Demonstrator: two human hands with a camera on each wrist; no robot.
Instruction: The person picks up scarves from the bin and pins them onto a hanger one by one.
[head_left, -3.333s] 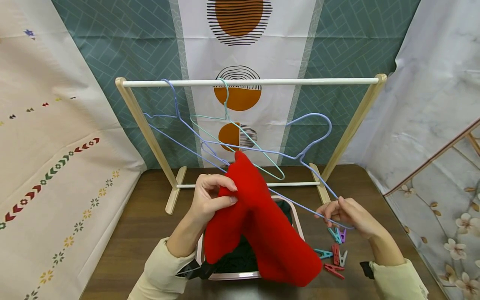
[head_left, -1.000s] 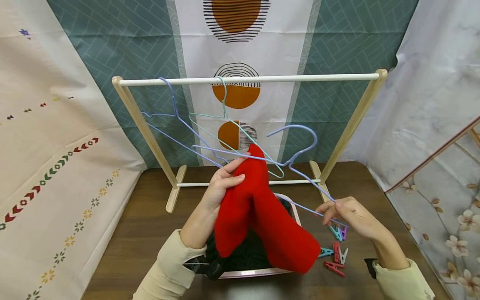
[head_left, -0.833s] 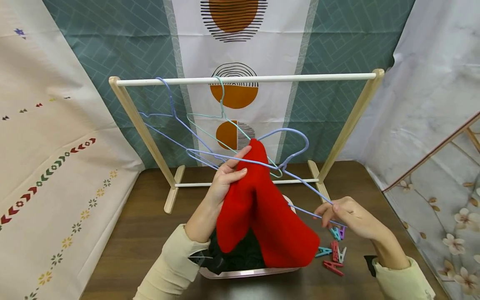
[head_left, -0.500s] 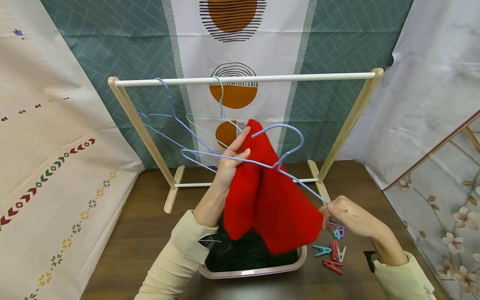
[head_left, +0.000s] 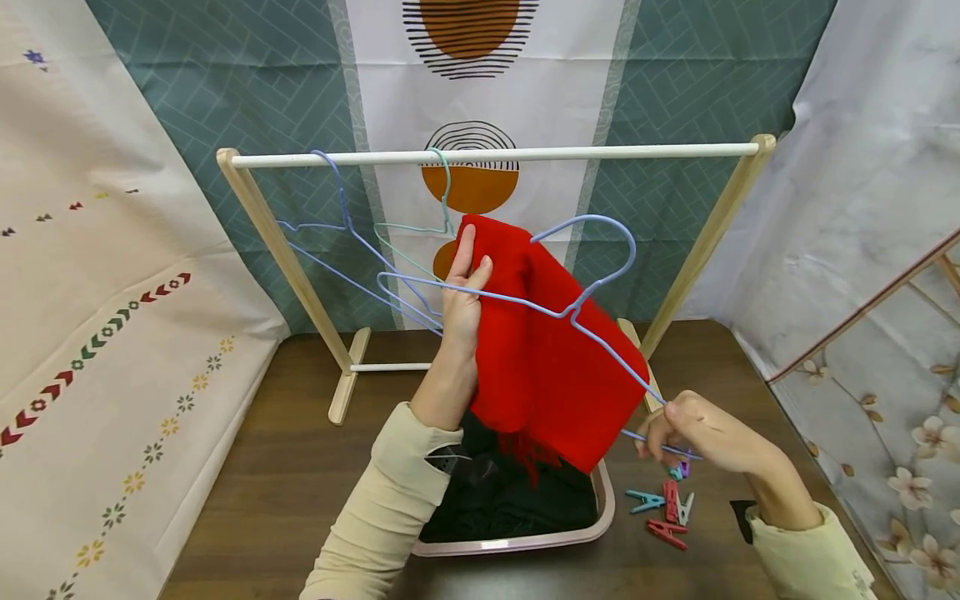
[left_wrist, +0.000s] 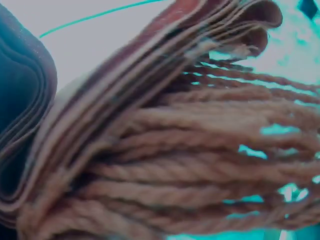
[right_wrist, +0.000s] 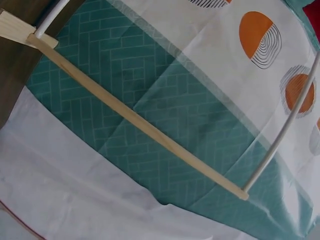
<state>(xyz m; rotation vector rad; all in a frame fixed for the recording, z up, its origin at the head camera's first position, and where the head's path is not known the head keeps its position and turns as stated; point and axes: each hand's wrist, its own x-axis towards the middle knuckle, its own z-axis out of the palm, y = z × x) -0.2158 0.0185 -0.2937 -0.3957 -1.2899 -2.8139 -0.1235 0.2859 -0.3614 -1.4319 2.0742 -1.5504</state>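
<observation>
In the head view my left hand (head_left: 459,317) holds a folded red scarf (head_left: 570,367) near its upper left edge, thumb and index finger pointing up along it. Tassels hang from the scarf's lower end over the basket; close up in the left wrist view, the stacked layers and twisted fringe (left_wrist: 190,165) fill the picture. My right hand (head_left: 708,432) grips a lavender clothes hanger (head_left: 574,309) by its right corner. The hanger is tilted, hook up, and its bars pass in front of the scarf and the left hand. The right wrist view shows neither hand nor hanger.
A rack with a white rail (head_left: 570,154) stands behind, carrying a lavender hanger (head_left: 347,223) and a mint hanger (head_left: 447,192) at its left. Below the scarf is a pink-rimmed basket (head_left: 510,546) of dark cloth (head_left: 517,508). Several clothespins (head_left: 670,500) lie to its right.
The left hand has raised the scarf and turned it more upright behind the hanger, so its fringe now shows. The hanger dipped left, then rose again in the right hand's grip.
</observation>
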